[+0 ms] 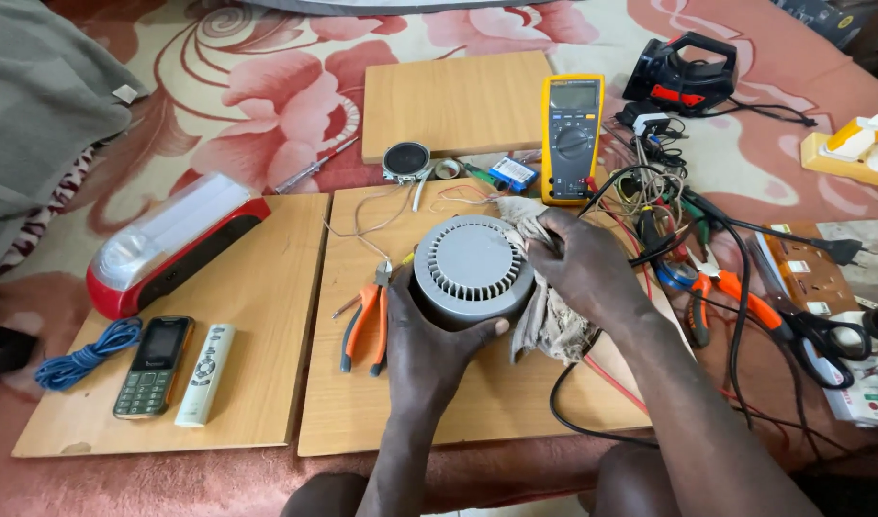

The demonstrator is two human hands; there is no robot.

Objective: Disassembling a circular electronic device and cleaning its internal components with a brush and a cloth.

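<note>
Here, as it lies under my eyes:

Thing in hand: one round grey vented housing point(471, 268), standing on the middle wooden board point(477, 402), its slotted face turned up toward me.
Left hand: my left hand point(429, 349) cups the housing from the near side, fingers spread round its lower left wall, thumb hooked along the near rim.
Right hand: my right hand point(585, 268) comes in from the right and presses a dirty grey rag point(544, 321) against the housing's right flank, fingers closed on the cloth.
Which way it lies: the housing sits between both hands, just ahead of the left and to the left of the right; both touch it, the left bearing its weight.
Axis: the housing's round axis tips up and slightly toward me; the rag hangs down to the board on the right.
Boards: three, one far, two near, laid on a flowered bed cover point(267, 86).
Pliers: two orange-handled pairs, one point(365, 325) just left of the housing, one point(721, 292) among the cables to the right.
Multimeter: one, yellow point(572, 137), beyond the housing.
Left board: one phone point(154, 366), one white remote point(205, 373), one blue wire coil point(87, 354), one red-and-white lamp point(171, 244).
</note>
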